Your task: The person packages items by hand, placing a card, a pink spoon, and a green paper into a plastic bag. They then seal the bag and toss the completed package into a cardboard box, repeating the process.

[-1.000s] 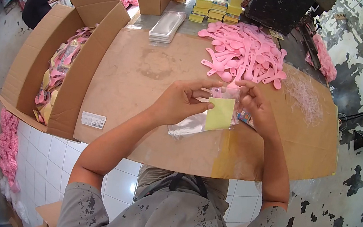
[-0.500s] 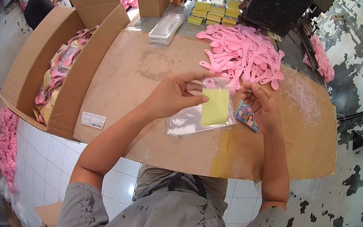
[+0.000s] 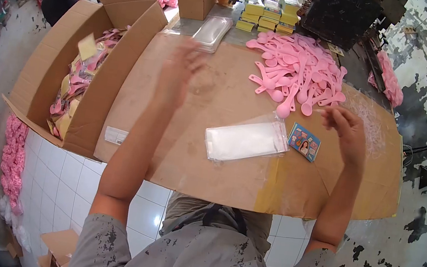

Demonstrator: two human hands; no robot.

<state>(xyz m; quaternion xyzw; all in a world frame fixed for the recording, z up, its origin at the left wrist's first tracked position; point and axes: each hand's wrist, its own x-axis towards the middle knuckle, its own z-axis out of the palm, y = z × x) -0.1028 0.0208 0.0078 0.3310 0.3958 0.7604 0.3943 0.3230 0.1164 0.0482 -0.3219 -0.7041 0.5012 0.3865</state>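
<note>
Pink spoons [image 3: 302,75] and clear bags [image 3: 247,141] on a cardboard-covered table [image 3: 181,167].
Left hand [image 3: 181,61], blurred, spreads its fingers, nothing visibly held; a yellow-backed packet [image 3: 87,47] is in or just above the open carton [image 3: 117,79]. Right hand [image 3: 346,128] curls near the spoons; whether it pinches anything is unclear. The step looks like boxing a packet; the next calls for opening a bag.

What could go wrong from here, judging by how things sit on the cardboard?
The loose pink spoons might slide from their pile toward the nearer clear bags. Those bags look thin, so several could cling together when one is picked up. The right hand is close to the card stack and might knock it askew.
</note>
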